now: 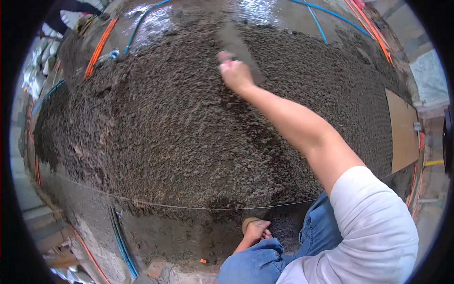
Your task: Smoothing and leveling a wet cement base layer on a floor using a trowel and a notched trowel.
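My right hand (234, 71) grips a trowel (239, 49), its long blade lying on the coarse, damp grey mortar (165, 118) near the far part of the bed. Low in the view, my left hand (257, 229) is low by my knee, fingers curled beside a rounded tan object (248, 222); what it holds is unclear. A thin string (198, 207) crosses along the mortar's near edge, just above that hand.
Blue pipes (319, 23) and orange pipes (99, 47) run over wet screed; dark conduits (122, 241) lie lower left. A tan board (401, 130) lies at right, white sacks (38, 71) at left. Another person's leg (59, 19) shows upper left.
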A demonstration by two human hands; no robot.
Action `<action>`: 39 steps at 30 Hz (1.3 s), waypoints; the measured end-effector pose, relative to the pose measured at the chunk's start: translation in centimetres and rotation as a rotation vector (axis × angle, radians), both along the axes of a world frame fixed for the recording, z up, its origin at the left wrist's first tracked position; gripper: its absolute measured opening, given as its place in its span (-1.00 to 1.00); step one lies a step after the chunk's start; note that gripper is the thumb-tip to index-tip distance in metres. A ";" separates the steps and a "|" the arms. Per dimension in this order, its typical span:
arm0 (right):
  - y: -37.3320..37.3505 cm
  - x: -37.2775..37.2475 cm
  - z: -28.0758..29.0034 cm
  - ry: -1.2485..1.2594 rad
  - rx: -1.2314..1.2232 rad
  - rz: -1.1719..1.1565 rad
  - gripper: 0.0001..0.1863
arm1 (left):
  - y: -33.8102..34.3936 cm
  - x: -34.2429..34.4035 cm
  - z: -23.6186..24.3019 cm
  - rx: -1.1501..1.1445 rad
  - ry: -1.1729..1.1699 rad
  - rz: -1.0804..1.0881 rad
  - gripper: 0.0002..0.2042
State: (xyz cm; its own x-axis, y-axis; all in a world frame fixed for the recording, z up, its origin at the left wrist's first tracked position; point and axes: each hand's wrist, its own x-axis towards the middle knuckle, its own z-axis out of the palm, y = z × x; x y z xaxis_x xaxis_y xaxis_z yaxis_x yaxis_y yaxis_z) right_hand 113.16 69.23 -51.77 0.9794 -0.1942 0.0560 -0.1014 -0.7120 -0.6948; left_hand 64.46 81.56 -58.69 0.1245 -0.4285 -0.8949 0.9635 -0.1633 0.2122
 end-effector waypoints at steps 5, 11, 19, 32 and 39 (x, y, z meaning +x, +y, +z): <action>6.0 0.1 1.0 0.126 0.114 0.284 -0.53 | -0.6 -0.3 -0.3 0.082 -0.008 -0.034 -0.75; -1.4 -0.1 2.0 0.187 0.123 0.123 -0.53 | 0.8 -1.4 -0.4 0.130 0.054 0.045 -0.76; -24.4 -2.7 0.9 0.254 -0.026 -0.194 -0.45 | -0.3 -0.1 0.7 0.159 0.006 -0.045 -0.77; -42.9 -9.9 2.0 0.164 0.039 -0.413 -0.35 | -2.9 1.7 4.4 0.388 0.074 0.005 -0.77; -53.0 -14.4 1.2 0.236 -0.288 -0.672 -0.48 | -2.5 1.0 3.0 0.381 0.013 -0.024 -0.77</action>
State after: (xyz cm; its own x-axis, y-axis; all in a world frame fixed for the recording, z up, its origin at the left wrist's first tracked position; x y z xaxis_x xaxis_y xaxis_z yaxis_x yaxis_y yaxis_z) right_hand 98.78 16.27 -50.55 0.6482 -0.7615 -0.0017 -0.6991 -0.5942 -0.3977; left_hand 65.42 79.06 -55.65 0.1056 -0.0675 -0.9921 0.9607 -0.2504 0.1193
